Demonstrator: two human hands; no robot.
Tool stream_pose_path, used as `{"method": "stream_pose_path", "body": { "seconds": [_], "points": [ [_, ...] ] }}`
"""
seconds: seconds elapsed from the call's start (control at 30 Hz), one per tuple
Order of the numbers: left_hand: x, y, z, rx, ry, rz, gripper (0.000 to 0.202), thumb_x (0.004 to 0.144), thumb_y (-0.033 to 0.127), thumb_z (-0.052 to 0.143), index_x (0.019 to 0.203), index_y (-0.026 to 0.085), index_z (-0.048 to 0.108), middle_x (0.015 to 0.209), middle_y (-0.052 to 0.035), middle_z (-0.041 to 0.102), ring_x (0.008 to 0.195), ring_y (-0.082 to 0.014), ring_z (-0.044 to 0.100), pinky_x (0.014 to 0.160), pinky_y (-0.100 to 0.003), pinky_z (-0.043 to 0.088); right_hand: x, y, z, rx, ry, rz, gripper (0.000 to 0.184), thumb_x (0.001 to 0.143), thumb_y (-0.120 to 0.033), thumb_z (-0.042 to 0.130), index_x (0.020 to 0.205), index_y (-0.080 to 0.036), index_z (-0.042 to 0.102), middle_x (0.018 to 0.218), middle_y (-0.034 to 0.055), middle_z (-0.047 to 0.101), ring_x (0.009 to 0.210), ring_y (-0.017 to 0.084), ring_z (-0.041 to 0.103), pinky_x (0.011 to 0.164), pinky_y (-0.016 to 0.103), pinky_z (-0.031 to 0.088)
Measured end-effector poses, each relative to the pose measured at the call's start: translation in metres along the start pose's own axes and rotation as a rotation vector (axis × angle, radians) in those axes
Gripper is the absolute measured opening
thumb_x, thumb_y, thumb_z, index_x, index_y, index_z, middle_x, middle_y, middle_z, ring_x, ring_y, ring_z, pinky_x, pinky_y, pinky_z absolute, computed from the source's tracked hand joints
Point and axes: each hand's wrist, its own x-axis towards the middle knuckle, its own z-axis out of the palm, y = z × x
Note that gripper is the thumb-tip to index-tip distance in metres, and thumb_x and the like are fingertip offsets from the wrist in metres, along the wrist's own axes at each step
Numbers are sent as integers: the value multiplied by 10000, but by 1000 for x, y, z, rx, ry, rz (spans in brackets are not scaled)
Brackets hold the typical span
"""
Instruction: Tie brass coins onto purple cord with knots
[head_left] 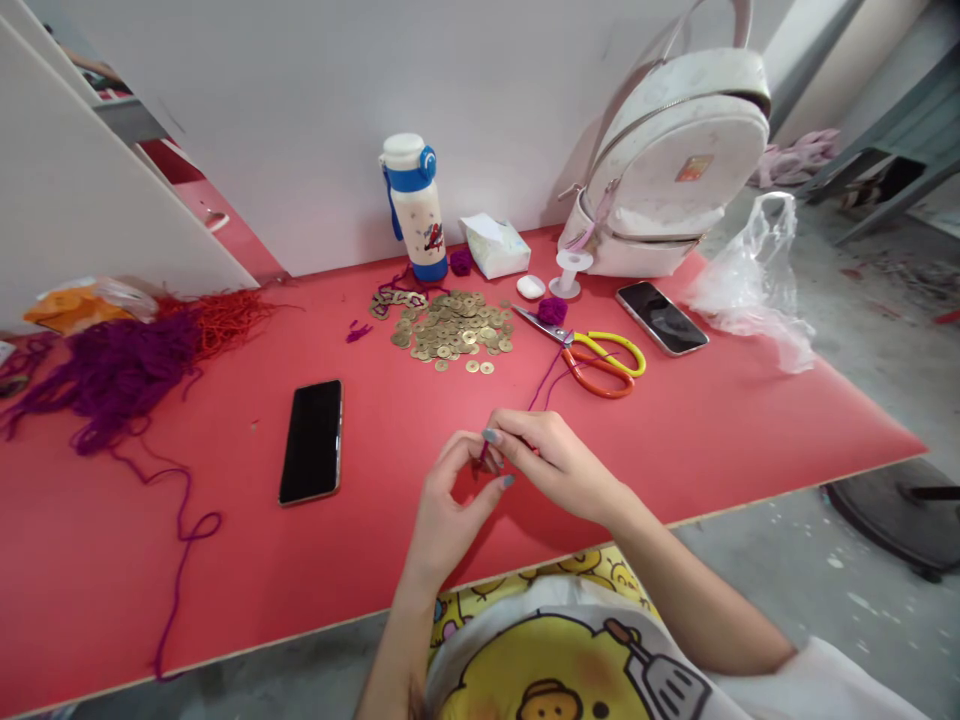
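Observation:
Both hands meet over the red table (675, 430) near its front edge. My left hand (448, 505) pinches the end of a purple thread (546, 382) between thumb and fingers. My right hand (551, 462) is closed on the same thread just beside it. The thread runs away from my fingers toward a small purple yarn ball (553, 310). A pile of brass coins (452, 328) lies beyond my hands, and yellow-and-orange scissors (600, 358) lie to its right.
A black phone (312, 441) lies left of my hands, another phone (662, 317) at the right. Purple and red yarn (120, 365) is heaped at far left. At the wall stand a bottle (414, 207), tissue pack (495, 245), empty spool (569, 273) and white backpack (671, 165).

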Motion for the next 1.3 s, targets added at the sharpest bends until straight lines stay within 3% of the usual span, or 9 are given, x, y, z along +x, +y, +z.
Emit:
{"method": "stream_pose_path", "body": {
  "seconds": [0.17, 0.4, 0.6, 0.77, 0.9, 1.1, 1.3],
  "points": [
    [-1, -4, 5, -129, -52, -96, 157, 907, 333, 606, 868, 187, 652, 836, -48, 669, 838, -187, 652, 826, -280, 511, 1, 1, -2, 30, 1, 38, 321, 1019, -306, 378, 731, -201, 474, 623, -28, 540, 550, 101, 506, 579, 219, 370],
    [3, -5, 11, -511, 8, -272, 328, 826, 472, 694, 935, 165, 731, 790, -76, 727, 697, -190, 678, 727, -319, 559, 4, 5, -5, 24, 94, 63, 324, 1013, -318, 388, 723, -201, 475, 619, -32, 523, 563, 104, 490, 584, 223, 365],
    [10, -4, 11, -671, 212, -332, 324, 583, 354, 902, 809, 170, 760, 744, -50, 746, 611, -122, 659, 614, -222, 544, 1, 10, -5, -6, 87, 44, 319, 1012, -298, 396, 721, -194, 474, 652, -27, 529, 584, 98, 474, 593, 219, 339],
    [11, -5, 2, -663, 266, -327, 288, 540, 297, 923, 751, 171, 773, 651, -29, 727, 532, -83, 616, 526, -161, 509, -4, 16, -5, -15, 60, 47, 321, 1018, -290, 385, 725, -191, 468, 648, -27, 510, 588, 99, 467, 613, 220, 341],
    [8, -6, -8, -524, 296, -276, 247, 597, 298, 894, 794, 188, 793, 687, -37, 747, 572, -98, 648, 563, -167, 541, -7, 19, -8, -66, 28, 52, 331, 1022, -290, 378, 723, -190, 479, 650, -18, 522, 599, 109, 483, 626, 229, 341],
    [-1, 0, -23, -35, 292, -145, 123, 777, 242, 753, 889, 228, 803, 792, -23, 772, 656, -137, 703, 668, -220, 595, -10, 21, -8, -113, -95, 104, 337, 1028, -255, 370, 743, -185, 535, 687, -3, 600, 603, 115, 515, 637, 239, 361],
    [-11, 5, -27, 336, 262, -61, 248, 833, 225, 686, 1059, 285, 769, 921, 7, 782, 845, -164, 738, 853, -264, 593, -7, 25, -4, -163, -102, -49, 305, 1042, -286, 365, 969, -185, 643, 949, 80, 676, 916, 194, 586, 852, 316, 447]
  ]
}}
